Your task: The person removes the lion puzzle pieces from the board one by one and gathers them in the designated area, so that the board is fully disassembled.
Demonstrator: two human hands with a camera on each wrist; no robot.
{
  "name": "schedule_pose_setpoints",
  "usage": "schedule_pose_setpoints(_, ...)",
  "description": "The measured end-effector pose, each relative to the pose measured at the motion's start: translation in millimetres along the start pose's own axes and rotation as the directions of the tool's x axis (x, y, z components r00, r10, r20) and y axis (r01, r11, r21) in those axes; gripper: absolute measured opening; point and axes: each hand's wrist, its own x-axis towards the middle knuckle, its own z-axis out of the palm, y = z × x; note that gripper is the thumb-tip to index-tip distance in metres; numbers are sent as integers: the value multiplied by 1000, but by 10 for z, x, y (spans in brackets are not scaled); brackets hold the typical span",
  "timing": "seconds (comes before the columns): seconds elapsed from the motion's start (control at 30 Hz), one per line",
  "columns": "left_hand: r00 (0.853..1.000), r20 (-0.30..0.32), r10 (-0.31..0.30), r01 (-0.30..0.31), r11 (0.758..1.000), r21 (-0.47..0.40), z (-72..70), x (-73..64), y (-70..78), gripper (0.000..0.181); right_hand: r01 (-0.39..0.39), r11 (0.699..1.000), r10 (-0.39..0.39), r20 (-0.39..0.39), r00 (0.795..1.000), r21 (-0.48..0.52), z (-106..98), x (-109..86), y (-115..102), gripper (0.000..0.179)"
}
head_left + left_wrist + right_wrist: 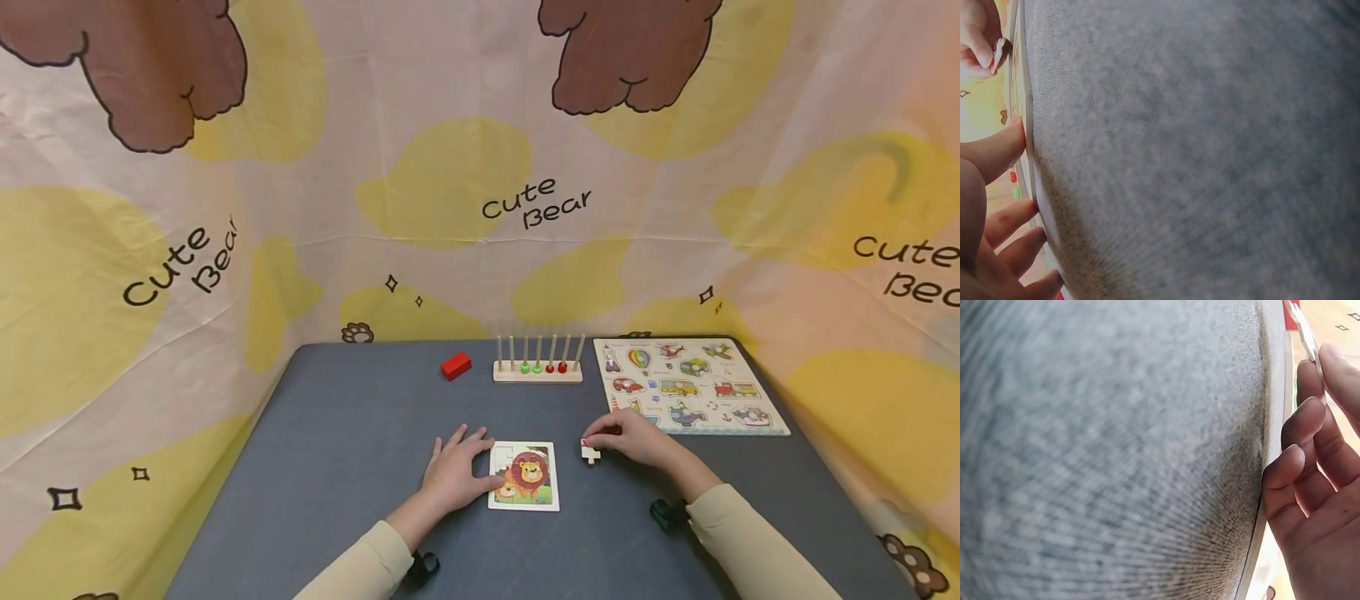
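A small square jigsaw puzzle (542, 498) with a lion picture and a white frame lies on the dark table, a pale patch in its upper left part. My left hand (452, 473) rests at the puzzle's left side, fingers spread, with the thumb over its left edge. To the right of the puzzle, my right hand (636, 437) pinches a jigsaw piece (591, 455) between thumb and forefinger. In the right wrist view the piece (1304, 332) shows edge-on at the fingertips, the other fingers loosely bent.
A wooden peg counting stand (537, 377) with green and red beads stands at the back. Left of it lies a red block (456, 366). A vehicle picture board (701, 367) occupies the back right, just beyond my right hand. A printed cloth (420, 192) hangs behind the table.
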Motion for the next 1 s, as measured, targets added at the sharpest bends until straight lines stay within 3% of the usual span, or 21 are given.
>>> schedule_pose_setpoints(0.43, 1000, -8, 9, -9, 1000, -14, -4, -4, 3, 70, -64, 996, 66, 32, 997, -64, 57, -25, 8, 10)
schedule_pose_setpoints(0.77, 1000, -2, 6, -6, 1000, -20, -16, -9, 3, 70, -53, 982, 41, -71, 997, -179, 129, -58, -40, 9)
schedule_pose_setpoints(1.0, 1000, 0, 4, -4, 1000, -21, -15, -12, 6, 70, -22, 971, 1, -86, 996, -237, 146, -60, -46, 5)
